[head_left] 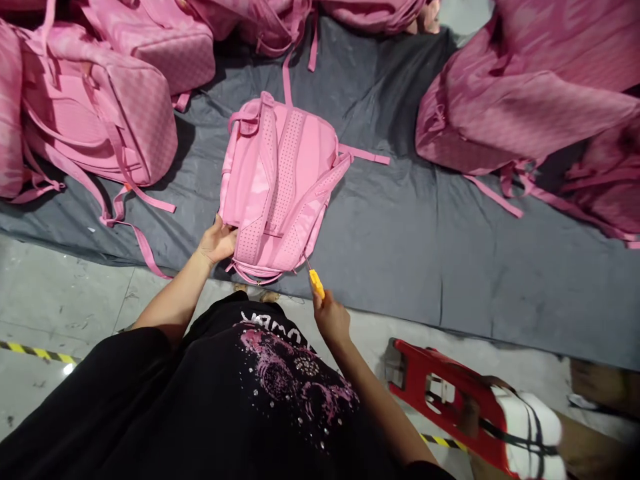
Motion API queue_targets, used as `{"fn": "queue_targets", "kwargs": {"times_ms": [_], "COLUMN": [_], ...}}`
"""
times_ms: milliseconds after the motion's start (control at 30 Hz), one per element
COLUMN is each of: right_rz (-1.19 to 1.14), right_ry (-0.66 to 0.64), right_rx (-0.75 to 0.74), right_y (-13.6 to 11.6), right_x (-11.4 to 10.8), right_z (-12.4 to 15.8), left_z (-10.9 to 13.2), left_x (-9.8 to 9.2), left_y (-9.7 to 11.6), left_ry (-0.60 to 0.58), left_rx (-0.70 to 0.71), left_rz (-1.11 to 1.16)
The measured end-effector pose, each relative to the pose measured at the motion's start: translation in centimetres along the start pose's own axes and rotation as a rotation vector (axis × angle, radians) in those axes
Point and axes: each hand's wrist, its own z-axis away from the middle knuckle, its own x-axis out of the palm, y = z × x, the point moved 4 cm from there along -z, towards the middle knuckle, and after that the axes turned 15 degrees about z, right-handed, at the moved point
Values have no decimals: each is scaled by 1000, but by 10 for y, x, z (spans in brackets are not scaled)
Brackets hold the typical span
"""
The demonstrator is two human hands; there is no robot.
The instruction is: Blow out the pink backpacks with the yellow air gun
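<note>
A pink backpack (285,167) lies on the dark grey cloth, its padded back and shoulder straps facing up. My left hand (217,241) grips the lower left side of the bag, the fingers partly hidden at its edge. In my right hand (331,313) is a small yellow-handled tool (317,283) with a thin dark tip. That tip reaches the bag's lower right corner, close to the end of a shoulder strap (320,200); whether it touches the fabric I cannot tell. A loose webbing strap (367,155) sticks out to the bag's right.
Several more pink backpacks stand at the left (100,107), along the back and at the right (500,113) on the grey cloth (390,247). Below the cloth's front edge, a red frame (450,407) with a white strapped bundle (535,427) stands at the lower right.
</note>
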Motion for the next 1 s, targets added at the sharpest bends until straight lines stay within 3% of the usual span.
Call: {"fn": "queue_targets", "kwargs": {"times_ms": [133,400,633,733,833,933,1000], "right_rz": [-35,-67,-125,-149,-146,-93,-26], "right_ry": [23,22,41,37,-36,-159,-172], "right_rx": [12,103,57,58,54,-61,-137], "right_y": [4,8,9,24,36,25,8], "right_x": [-3,3,-2,-2,10,20,18], "right_z": [1,6,-5,16,58,85,83], "left_z": [-7,-20,-18,-19,-22,-28,-31], "left_x": [13,24,32,37,41,45,48], "left_y": [-7,-15,-20,-25,-32,-38,-38], "left_ry": [-99,-115,-112,-123,-142,-183,-213], "left_rx": [-50,-88,-59,-57,-76,-93,-103], "left_rz": [-36,-90,-50,-25,23,70,54]}}
